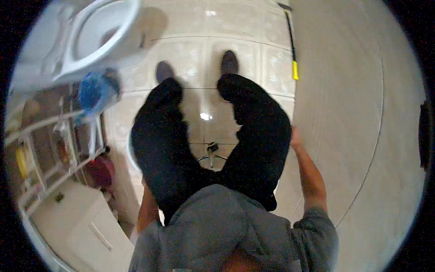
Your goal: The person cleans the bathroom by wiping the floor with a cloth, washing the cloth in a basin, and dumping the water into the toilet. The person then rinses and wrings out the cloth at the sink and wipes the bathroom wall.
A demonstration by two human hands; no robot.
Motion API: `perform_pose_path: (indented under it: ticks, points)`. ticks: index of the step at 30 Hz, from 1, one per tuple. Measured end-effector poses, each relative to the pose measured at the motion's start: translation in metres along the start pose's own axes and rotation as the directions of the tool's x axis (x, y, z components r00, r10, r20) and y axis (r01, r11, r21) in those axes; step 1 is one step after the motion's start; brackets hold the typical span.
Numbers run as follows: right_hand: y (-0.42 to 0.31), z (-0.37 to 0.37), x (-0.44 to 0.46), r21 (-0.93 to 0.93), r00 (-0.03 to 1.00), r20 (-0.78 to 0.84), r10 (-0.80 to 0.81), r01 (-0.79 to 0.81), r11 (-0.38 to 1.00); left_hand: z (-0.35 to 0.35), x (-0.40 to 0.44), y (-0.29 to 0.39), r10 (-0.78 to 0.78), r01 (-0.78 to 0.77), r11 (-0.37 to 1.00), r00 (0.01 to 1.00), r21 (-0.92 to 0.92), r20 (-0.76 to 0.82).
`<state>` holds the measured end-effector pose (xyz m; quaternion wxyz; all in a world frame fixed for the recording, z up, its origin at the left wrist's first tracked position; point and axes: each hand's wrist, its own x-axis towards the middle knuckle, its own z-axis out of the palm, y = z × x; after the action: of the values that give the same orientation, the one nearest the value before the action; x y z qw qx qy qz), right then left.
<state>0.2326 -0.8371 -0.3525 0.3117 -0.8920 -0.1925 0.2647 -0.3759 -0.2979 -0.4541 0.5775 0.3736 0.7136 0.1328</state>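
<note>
My right hand (295,137) is down beside my right thigh, close to the tiled wall. My leg covers most of its fingers, so I cannot see whether it holds anything. My left forearm (147,206) reaches down behind my left thigh, which hides the hand. A pale curved rim (130,152) shows just outside my left thigh; what it belongs to is hidden. Between my thighs is a thin curved metal piece (211,156) with a small dark-and-white end, too small to name. Black trousers cover my legs, and my feet stand apart on the floor tiles.
A white toilet (97,38) stands at upper left. Below it are a blue plastic bag (94,93), a white rack (50,183), a dark red item (100,172) and a white cabinet (86,226). A long black handle with a yellow end (295,71) stands along the right wall.
</note>
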Motion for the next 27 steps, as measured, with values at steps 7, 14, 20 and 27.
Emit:
perform_pose_path:
  ticks: [7, 14, 20, 27]
  points:
    - [-0.011, 0.000, -0.020, -0.158, 0.969, -0.024, 0.246, -0.247, 0.956, 0.008, 0.084, 0.085, 0.028, -0.008, 0.985, 0.993, -0.171, 0.117]
    - [-0.035, -0.049, -0.025, -0.234, 0.960, -0.039, 0.276, -0.277, 0.932, 0.070, 0.064, 0.261, 0.097, -0.077, 0.963, 0.993, -0.259, 0.066]
    - [-0.118, -0.120, 0.062, -0.288, 0.993, -0.084, 0.083, -0.104, 0.952, 0.109, 0.144, 0.307, 0.391, -0.379, 0.920, 0.901, -0.096, 0.191]
    - [-0.296, -0.125, 0.210, -0.346, 0.930, -0.159, -0.332, 0.262, 0.901, 0.183, 0.185, 0.353, 0.448, -0.496, 0.850, 0.858, 0.178, 0.252]
